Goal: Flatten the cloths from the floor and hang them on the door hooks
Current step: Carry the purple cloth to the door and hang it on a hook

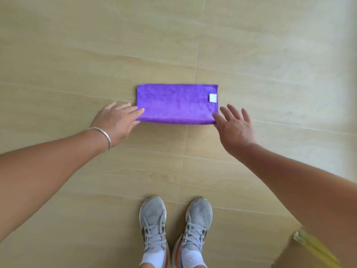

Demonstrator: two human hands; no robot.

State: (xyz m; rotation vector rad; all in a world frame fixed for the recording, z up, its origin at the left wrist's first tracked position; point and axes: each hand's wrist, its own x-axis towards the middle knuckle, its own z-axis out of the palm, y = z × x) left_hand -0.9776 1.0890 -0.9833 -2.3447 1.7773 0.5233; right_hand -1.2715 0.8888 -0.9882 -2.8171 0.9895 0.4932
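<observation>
1. Both hands are spread flat with straight fingers: left hand [117, 120] touches the purple cloth [176, 104] at its left end, right hand [234, 125] at the near right corner.
2. Cloth lies folded on the tiled floor [77, 55] ahead of the sneakers [154, 221], long axis left to right, white tag [212, 98] at the right end.

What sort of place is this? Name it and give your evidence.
Probably an indoor room of a home: a beige tiled floor with grout lines, a purple cloth folded flat on it, and sneakers. No door or hooks show.
</observation>
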